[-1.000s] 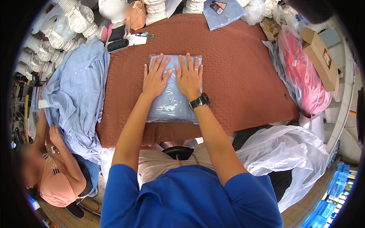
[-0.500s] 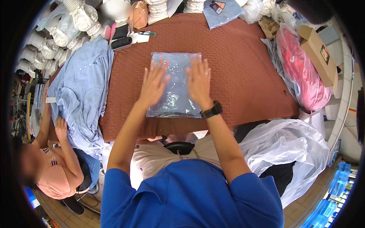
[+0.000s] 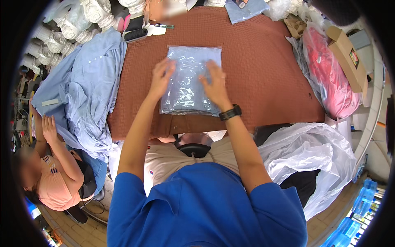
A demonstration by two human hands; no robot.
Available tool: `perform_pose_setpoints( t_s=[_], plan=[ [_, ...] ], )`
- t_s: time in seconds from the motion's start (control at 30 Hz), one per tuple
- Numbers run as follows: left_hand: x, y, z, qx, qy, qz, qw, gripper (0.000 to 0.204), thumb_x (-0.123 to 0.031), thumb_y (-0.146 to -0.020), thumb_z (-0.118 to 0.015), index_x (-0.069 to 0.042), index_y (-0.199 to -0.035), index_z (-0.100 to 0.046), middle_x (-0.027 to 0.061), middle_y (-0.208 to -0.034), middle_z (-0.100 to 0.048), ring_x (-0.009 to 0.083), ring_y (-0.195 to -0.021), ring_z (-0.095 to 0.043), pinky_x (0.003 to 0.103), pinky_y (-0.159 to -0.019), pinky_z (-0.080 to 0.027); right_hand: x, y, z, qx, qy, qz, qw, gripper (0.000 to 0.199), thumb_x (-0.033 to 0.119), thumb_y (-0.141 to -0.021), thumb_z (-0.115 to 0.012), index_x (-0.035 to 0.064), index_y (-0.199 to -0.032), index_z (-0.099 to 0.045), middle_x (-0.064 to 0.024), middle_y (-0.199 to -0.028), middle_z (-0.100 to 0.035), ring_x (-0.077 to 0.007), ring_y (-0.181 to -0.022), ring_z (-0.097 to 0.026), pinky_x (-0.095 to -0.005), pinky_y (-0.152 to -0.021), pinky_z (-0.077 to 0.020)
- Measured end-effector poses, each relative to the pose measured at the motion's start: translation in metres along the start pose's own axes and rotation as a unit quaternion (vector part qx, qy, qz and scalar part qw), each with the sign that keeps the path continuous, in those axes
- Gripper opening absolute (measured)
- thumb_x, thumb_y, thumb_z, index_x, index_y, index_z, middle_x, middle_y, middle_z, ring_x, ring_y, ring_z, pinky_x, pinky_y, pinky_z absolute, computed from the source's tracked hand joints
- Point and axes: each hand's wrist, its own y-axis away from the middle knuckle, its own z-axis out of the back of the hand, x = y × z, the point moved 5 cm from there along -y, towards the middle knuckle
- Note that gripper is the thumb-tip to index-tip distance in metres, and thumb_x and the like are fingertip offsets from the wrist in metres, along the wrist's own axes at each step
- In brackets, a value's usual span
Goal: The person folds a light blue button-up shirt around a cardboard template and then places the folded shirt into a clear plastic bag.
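Note:
A folded light-blue garment in a clear plastic bag (image 3: 188,82) lies flat in front of me, its film glinting with light. My left hand (image 3: 161,77) is at the bag's left edge, thumb and fingers apart and a little bent. Along the right edge rests my right hand (image 3: 214,83), its fingers blurred but spread, the thumb over the film. Neither hand grips the bag. Whether every fingertip touches the film I cannot tell.
A brown textured cloth (image 3: 263,82) covers the table. At left, another person's hand (image 3: 49,128) is by a loose light-blue shirt (image 3: 92,78). Black thread (image 3: 135,34) lies at the back left. A red bagged bundle (image 3: 327,68) and a cardboard box (image 3: 347,57) stand right; plastic sheeting (image 3: 300,152) hangs nearer.
My hands have gone from lying flat on the bagged garment to its side edges, fingers more bent. At left, the loose shirt is drawn further out by the other person. The view has shifted slightly.

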Motion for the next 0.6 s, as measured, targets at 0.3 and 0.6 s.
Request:
perform_pose_setpoints(
  t_s=[0.3, 0.6],
  plan=[
    [0.033, -0.068, -0.009, -0.049, 0.008, 0.232, 0.971, 0.058, -0.043, -0.082, -0.077, 0.005, -0.114, -0.068, 0.0221, -0.108, -0.071, 0.0317, -0.096, -0.071, 0.04, -0.087, -0.054, -0.073, -0.058, 0.028, -0.053, 0.079, -0.294, 0.951, 0.058, 0.036, -0.081, -0.079, -0.0074, -0.116, -0.063, -0.0236, -0.104, -0.071, -0.034, -0.101, -0.069, -0.0405, -0.088, -0.0529],
    [0.044, -0.051, 0.002, -0.174, -0.042, 0.215, 0.96, 0.026, -0.026, -0.085, -0.073, -0.01, -0.104, -0.074, 0.0155, -0.095, -0.074, 0.0319, -0.09, -0.07, 0.041, -0.082, -0.054, -0.056, -0.063, 0.012, -0.033, 0.102, -0.342, 0.934, 0.025, 0.02, -0.088, -0.064, 0.0018, -0.103, -0.071, -0.025, -0.105, -0.07, -0.0364, -0.098, -0.069, -0.041, -0.081, -0.0539]
  ],
)
